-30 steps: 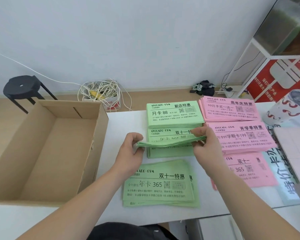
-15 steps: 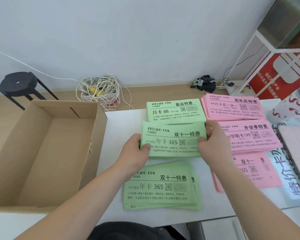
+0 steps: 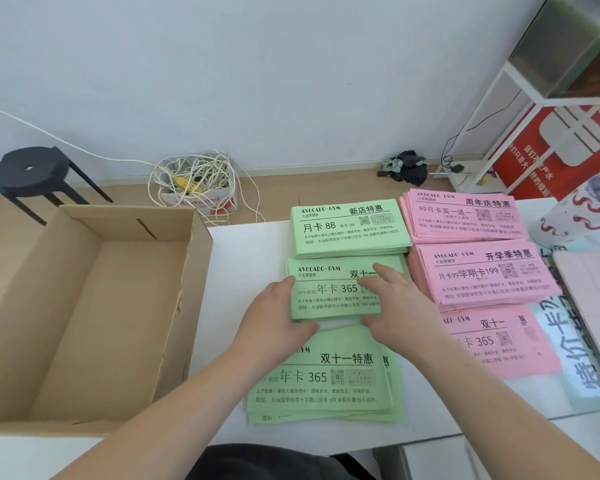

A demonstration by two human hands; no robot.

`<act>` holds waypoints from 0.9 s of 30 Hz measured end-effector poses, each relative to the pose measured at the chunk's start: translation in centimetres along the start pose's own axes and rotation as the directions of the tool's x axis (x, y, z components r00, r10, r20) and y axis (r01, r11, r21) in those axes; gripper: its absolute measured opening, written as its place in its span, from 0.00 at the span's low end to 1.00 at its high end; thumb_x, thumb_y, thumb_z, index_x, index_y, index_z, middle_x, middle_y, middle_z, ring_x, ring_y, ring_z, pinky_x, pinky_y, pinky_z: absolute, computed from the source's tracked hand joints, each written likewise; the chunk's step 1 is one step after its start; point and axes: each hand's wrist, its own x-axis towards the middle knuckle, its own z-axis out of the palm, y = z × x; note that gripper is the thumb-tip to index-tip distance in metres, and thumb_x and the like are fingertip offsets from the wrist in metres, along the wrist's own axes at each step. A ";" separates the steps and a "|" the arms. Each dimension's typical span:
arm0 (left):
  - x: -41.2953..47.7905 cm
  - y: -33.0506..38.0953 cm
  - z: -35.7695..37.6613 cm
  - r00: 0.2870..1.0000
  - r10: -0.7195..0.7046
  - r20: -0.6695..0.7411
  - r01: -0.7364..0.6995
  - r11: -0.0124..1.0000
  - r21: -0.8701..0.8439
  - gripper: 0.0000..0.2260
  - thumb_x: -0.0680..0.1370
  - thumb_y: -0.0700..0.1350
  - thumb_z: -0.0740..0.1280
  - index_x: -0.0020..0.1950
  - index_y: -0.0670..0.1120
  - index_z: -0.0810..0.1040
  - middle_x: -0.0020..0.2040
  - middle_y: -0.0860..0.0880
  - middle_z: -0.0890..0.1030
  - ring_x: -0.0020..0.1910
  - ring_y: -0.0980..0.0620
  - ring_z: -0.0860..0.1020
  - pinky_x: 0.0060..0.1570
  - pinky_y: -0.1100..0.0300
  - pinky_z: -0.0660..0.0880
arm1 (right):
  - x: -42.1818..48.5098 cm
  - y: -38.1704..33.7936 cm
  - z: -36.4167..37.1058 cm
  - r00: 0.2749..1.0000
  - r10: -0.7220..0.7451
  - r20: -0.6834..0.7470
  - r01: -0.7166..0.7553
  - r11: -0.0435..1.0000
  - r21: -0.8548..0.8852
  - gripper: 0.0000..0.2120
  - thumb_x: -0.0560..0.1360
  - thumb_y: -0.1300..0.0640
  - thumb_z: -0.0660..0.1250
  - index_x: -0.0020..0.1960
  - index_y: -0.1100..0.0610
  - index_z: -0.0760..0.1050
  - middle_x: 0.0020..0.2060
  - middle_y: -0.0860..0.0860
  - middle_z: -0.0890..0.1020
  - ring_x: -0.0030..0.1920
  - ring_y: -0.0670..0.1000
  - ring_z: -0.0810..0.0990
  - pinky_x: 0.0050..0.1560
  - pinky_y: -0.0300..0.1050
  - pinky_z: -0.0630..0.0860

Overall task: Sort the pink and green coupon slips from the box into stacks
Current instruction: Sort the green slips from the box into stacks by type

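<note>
Three green coupon stacks lie in a column on the white table (image 3: pixel 243 271): a far stack (image 3: pixel 350 226), a middle stack (image 3: pixel 329 292) and a fanned near stack (image 3: pixel 326 379). Three pink stacks sit to their right: far (image 3: pixel 461 216), middle (image 3: pixel 482 271), near (image 3: pixel 496 341). My left hand (image 3: pixel 274 313) rests against the middle green stack's left edge, thumb at its near edge. My right hand (image 3: pixel 395 303) lies flat on top of that stack with fingers straight, thumb at the near edge. The cardboard box (image 3: pixel 187 289) on the left holds no slips.
A black stool (image 3: pixel 32 174) and a tangle of white cable (image 3: pixel 194 178) stand on the floor beyond the table. A patterned white cup (image 3: pixel 575 216), a pink sheet (image 3: pixel 596 299) and a white rack with a red sign (image 3: pixel 551 147) are at the right.
The bundle of green slips that both hands held up on edge has been laid flat on the middle green stack. Both hands now rest on it with straighter fingers.
</note>
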 end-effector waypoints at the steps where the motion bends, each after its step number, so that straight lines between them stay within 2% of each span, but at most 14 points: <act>1: 0.1 0.3 0.1 1.000 0.013 0.015 -0.013 0.999 0.037 0.30 0.71 0.55 0.74 0.71 0.55 0.70 0.61 0.54 0.76 0.61 0.52 0.76 0.60 0.54 0.75 | 0.2 0.3 0.0 1.000 -0.002 0.026 0.003 1.000 -0.028 0.30 0.77 0.50 0.72 0.76 0.42 0.66 0.81 0.43 0.57 0.80 0.47 0.55 0.72 0.51 0.68; 3: 0.5 0.8 0.5 0.999 0.036 0.016 -0.037 0.991 0.125 0.33 0.74 0.53 0.73 0.76 0.51 0.65 0.63 0.51 0.75 0.63 0.49 0.74 0.61 0.53 0.74 | 0.6 1.1 0.0 0.999 -0.007 0.036 0.009 0.998 -0.070 0.30 0.77 0.48 0.73 0.76 0.42 0.66 0.81 0.44 0.58 0.80 0.48 0.54 0.74 0.50 0.65; 6: 0.6 1.5 0.8 0.998 0.054 0.019 -0.057 0.965 0.258 0.27 0.76 0.52 0.70 0.72 0.50 0.67 0.58 0.49 0.76 0.58 0.47 0.75 0.56 0.50 0.76 | 0.8 2.0 0.2 1.000 0.003 0.029 0.000 0.997 -0.075 0.29 0.77 0.47 0.73 0.75 0.42 0.68 0.80 0.45 0.60 0.80 0.49 0.56 0.74 0.50 0.65; 11: 0.7 1.4 1.0 0.998 0.064 0.012 -0.066 0.972 0.224 0.24 0.77 0.52 0.71 0.71 0.49 0.70 0.59 0.49 0.78 0.60 0.47 0.76 0.58 0.51 0.74 | 0.8 2.2 0.6 1.000 -0.011 0.011 0.012 0.997 -0.076 0.25 0.79 0.47 0.70 0.74 0.42 0.70 0.79 0.45 0.63 0.79 0.50 0.59 0.73 0.52 0.67; 14: -0.4 0.8 0.0 1.000 0.018 -0.003 -0.018 0.998 0.066 0.26 0.77 0.52 0.72 0.74 0.52 0.70 0.64 0.54 0.78 0.62 0.51 0.77 0.62 0.54 0.74 | -0.2 1.2 0.3 1.000 -0.025 -0.010 0.024 0.995 -0.092 0.25 0.80 0.48 0.68 0.75 0.42 0.68 0.78 0.44 0.63 0.78 0.49 0.60 0.71 0.52 0.70; 16: -2.2 0.1 -0.9 0.996 -0.009 -0.084 0.005 0.999 -0.044 0.23 0.80 0.48 0.69 0.75 0.50 0.70 0.67 0.53 0.77 0.60 0.54 0.77 0.62 0.55 0.74 | -1.6 -0.3 0.1 0.995 -0.067 -0.069 0.064 0.997 -0.042 0.20 0.81 0.47 0.66 0.72 0.42 0.71 0.73 0.42 0.69 0.74 0.48 0.67 0.64 0.49 0.74; 18: -4.6 -1.0 -1.4 0.989 -0.056 -0.138 0.039 0.991 -0.126 0.18 0.82 0.42 0.64 0.72 0.50 0.74 0.65 0.54 0.78 0.55 0.57 0.77 0.58 0.60 0.74 | -3.4 -2.1 0.4 0.992 -0.097 -0.086 0.102 0.993 0.057 0.15 0.81 0.46 0.64 0.68 0.42 0.75 0.65 0.40 0.75 0.67 0.47 0.73 0.59 0.48 0.76; 20: -7.3 -2.3 -1.4 0.980 -0.160 -0.117 0.133 0.969 -0.206 0.17 0.82 0.39 0.62 0.69 0.52 0.76 0.61 0.58 0.78 0.54 0.62 0.77 0.55 0.64 0.73 | -5.2 -3.8 1.8 0.994 -0.108 -0.019 0.109 0.986 0.126 0.13 0.82 0.46 0.63 0.66 0.42 0.76 0.63 0.39 0.76 0.65 0.46 0.74 0.60 0.48 0.76; 24: -11.8 -3.6 -0.7 0.936 -0.351 -0.034 0.306 0.857 -0.415 0.14 0.80 0.38 0.64 0.61 0.55 0.78 0.57 0.59 0.81 0.52 0.63 0.79 0.51 0.66 0.76 | -7.7 -5.2 5.5 0.993 -0.098 0.059 0.087 0.981 0.173 0.18 0.84 0.48 0.58 0.73 0.44 0.72 0.66 0.40 0.77 0.68 0.47 0.71 0.64 0.47 0.74; 26: -12.9 -3.6 -0.3 0.917 -0.398 0.001 0.340 0.781 -0.523 0.15 0.80 0.36 0.66 0.56 0.56 0.77 0.54 0.59 0.82 0.51 0.64 0.80 0.46 0.71 0.74 | -8.4 -5.1 6.7 0.996 -0.078 0.042 0.069 0.982 0.175 0.22 0.84 0.44 0.58 0.76 0.46 0.68 0.67 0.41 0.77 0.70 0.47 0.70 0.66 0.44 0.72; 27: -13.3 -3.6 -0.3 0.905 -0.425 0.011 0.351 0.731 -0.585 0.15 0.80 0.35 0.67 0.56 0.56 0.76 0.54 0.57 0.82 0.51 0.63 0.80 0.45 0.71 0.75 | -8.7 -5.0 7.0 0.997 -0.069 0.041 0.059 0.979 0.196 0.24 0.83 0.41 0.58 0.78 0.46 0.66 0.69 0.42 0.76 0.71 0.47 0.69 0.68 0.43 0.70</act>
